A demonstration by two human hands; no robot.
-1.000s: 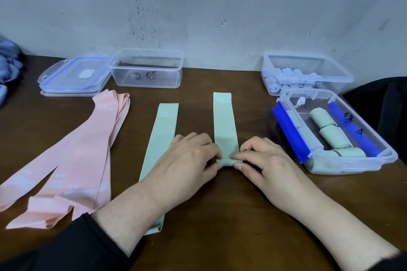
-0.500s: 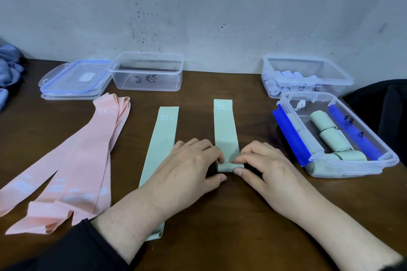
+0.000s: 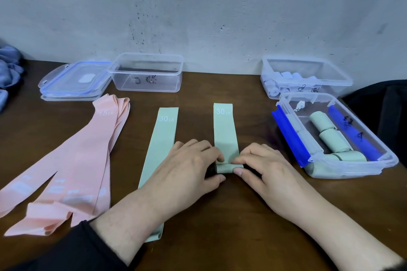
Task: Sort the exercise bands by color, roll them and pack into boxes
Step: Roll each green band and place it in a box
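Green band [image 3: 225, 136] near the desk's [image 3: 220, 237] front middle: we are rolling it, our left hand [image 3: 187, 171] and right hand [image 3: 262, 171] each pinching an end of the small roll begun at its near end. Flat, matte and marked 30 LB, the rest stretches toward the wall. Next, we judge, comes even rolling away from us, then the box [image 3: 343, 167] of green rolls at the right edge.

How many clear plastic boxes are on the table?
3. One empty box stands at the back left beside the stacked lids; one box of pale blue rolls at the back right; one box of green rolls just in front of it.
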